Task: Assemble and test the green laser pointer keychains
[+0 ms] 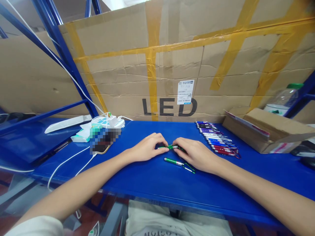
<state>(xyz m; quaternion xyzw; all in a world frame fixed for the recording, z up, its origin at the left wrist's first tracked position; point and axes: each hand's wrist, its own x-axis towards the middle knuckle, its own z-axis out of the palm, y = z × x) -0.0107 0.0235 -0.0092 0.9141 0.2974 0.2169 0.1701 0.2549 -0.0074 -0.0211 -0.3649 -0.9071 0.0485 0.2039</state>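
Note:
In the head view, a slim green keychain penlight (171, 147) lies between my hands at the middle of the blue table. My left hand (148, 146) pinches its left end between thumb and fingers. On its right end, the fingers of my right hand (197, 153) are closed, hiding part of it. Just below, a second green penlight (173, 161) rests on the table, a green carabiner (189, 168) attached to its right end. To the right is a row of similar penlights (216, 139) in purple, silver, blue and red, with clips on their right ends.
An open cardboard box (265, 131) stands at the right, near a bottle with a green cap (283, 98). A phone (104, 142), cables and a power strip (118, 123) occupy the left. Behind the blue table (147, 183) rises a large taped cardboard sheet (118, 82) marked LED.

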